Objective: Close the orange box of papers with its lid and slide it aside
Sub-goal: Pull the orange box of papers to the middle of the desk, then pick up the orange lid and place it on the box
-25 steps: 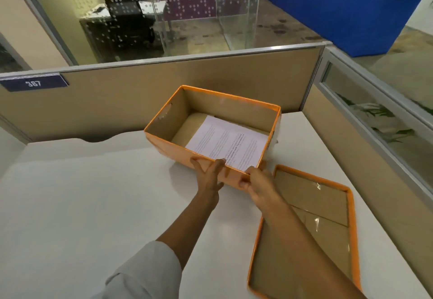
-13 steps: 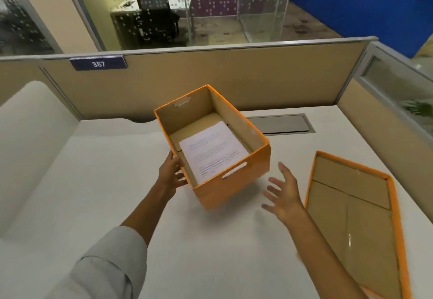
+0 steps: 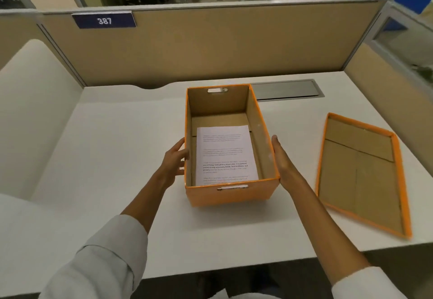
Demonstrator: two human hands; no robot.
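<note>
The orange box (image 3: pixel 230 195) stands open in the middle of the white desk, its short end facing me. Printed papers (image 3: pixel 225 155) lie flat inside it. My left hand (image 3: pixel 175 160) presses flat against the box's left wall, fingers spread. My right hand (image 3: pixel 281 160) lies flat against the right wall. Both palms clasp the box between them. The orange lid (image 3: pixel 360 172) lies upside down on the desk to the right of the box, brown inside facing up, a hand's width from my right forearm.
A grey metal cable flap (image 3: pixel 287 88) is set into the desk just behind the box on the right. Beige partition walls (image 3: pixel 210 45) close the desk at the back and right. The desk's front edge (image 3: pixel 234 268) runs below my forearms.
The box has been turned from a slanted position to stand square with its short end toward me. My right hand, free half a second ago, now rests on the box's right wall.
</note>
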